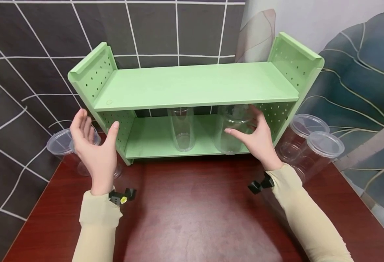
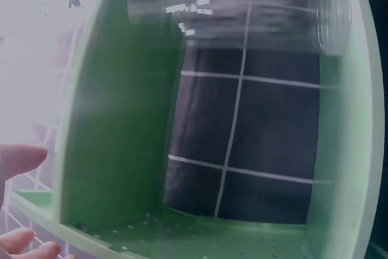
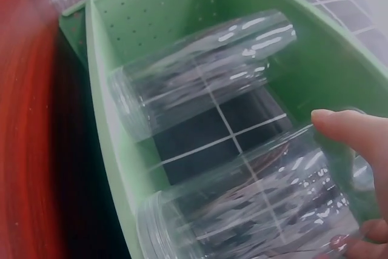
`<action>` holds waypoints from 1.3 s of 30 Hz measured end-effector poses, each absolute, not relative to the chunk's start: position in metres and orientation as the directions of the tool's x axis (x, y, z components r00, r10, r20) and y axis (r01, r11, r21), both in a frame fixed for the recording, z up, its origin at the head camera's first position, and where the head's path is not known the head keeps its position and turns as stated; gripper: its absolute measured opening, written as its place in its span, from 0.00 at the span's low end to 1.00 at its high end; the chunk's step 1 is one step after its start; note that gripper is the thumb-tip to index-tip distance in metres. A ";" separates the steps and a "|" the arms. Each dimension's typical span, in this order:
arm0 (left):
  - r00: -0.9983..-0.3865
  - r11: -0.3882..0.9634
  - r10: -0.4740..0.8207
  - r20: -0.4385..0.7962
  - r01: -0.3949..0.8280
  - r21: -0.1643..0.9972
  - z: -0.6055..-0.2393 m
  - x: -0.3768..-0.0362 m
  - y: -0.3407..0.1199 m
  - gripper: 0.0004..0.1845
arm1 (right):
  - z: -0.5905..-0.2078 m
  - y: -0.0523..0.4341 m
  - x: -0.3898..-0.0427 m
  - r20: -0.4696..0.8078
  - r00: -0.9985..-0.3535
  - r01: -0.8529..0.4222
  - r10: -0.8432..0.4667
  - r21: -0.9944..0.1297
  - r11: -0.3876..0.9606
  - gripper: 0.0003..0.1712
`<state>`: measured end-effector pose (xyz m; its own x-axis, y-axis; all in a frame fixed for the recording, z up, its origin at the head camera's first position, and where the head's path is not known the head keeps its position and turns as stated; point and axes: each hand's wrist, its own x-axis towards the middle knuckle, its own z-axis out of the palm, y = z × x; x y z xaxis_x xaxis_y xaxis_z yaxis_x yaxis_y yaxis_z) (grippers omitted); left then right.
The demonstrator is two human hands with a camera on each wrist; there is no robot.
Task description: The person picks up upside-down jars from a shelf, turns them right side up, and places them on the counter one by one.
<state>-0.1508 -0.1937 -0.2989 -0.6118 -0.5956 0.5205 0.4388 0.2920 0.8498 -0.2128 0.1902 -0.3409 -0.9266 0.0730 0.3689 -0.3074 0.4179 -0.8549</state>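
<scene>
A person stands at a dark red table (image 1: 192, 218) facing a green two-tier shelf (image 1: 195, 85) set against a tiled backdrop. The right hand (image 1: 260, 140) reaches into the lower tier, its thumb and fingers curved round the wide clear cup (image 1: 232, 129), which stands upright on the lower board toward the right end; the right wrist view confirms a thumb lying on that cup's wall. The step in hand appears to be the seating of this cup in the lower tier, or equally its first grasp; the pictures do not settle which. The left hand (image 1: 91, 145) hovers in front of the shelf's left side panel, fingers spread wide and holding nothing, just in front of the lidded cups on the left (image 1: 62, 143). A next move would call for a steady, upright carry with a light grip, since the thin plastic wall probably flexes and the upper board leaves little headroom. Count: two clear cups inside the shelf, the wide one and a narrower tall cup (image 1: 181, 127) near the middle, apart from each other; two lidded cups right of the shelf (image 1: 313, 140); at least one, perhaps two, lidded cups at the left, partly hidden by the hand; one shelf; its upper tier bears nothing.
</scene>
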 end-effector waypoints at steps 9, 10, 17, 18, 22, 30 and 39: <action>-0.623 0.349 -0.407 0.668 0.571 0.744 -0.304 -0.118 -0.166 0.36 | -0.333 0.199 -0.180 0.358 -0.932 -0.308 0.051 -0.860 0.406 0.56; -0.630 0.352 -0.372 0.681 0.583 0.732 -0.304 -0.114 -0.160 0.35 | -0.332 0.199 -0.176 0.360 -0.932 -0.312 0.049 -0.862 0.399 0.56; -0.694 0.364 -0.155 0.703 0.622 0.694 -0.322 -0.095 -0.127 0.35 | -0.324 0.192 -0.147 0.415 -0.909 -0.408 -0.038 -0.867 0.286 0.55; -0.709 0.361 -0.127 0.694 0.619 0.698 -0.331 -0.096 -0.125 0.36 | -0.322 0.191 -0.143 0.424 -0.904 -0.423 -0.058 -0.867 0.262 0.55; -0.790 0.361 -0.015 0.613 0.568 0.740 -0.365 -0.100 -0.120 0.42 | -0.317 0.184 -0.129 0.457 -0.880 -0.474 -0.132 -0.864 0.168 0.55; -0.890 0.421 0.234 0.392 0.456 0.784 -0.385 -0.095 -0.098 0.63 | -0.309 0.169 -0.110 0.487 -0.834 -0.500 -0.258 -0.866 -0.018 0.59; -0.858 0.301 0.292 0.422 0.501 0.811 -0.398 -0.102 -0.086 0.70 | -0.309 0.153 -0.102 0.547 -0.767 -0.524 -0.335 -0.836 -0.165 0.59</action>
<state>-0.1022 -0.0856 -0.3978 -0.8584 0.2916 0.4220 0.5011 0.3010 0.8114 -0.1023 0.1533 -0.3095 -0.7672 -0.3351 0.5469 -0.5238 -0.1646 -0.8358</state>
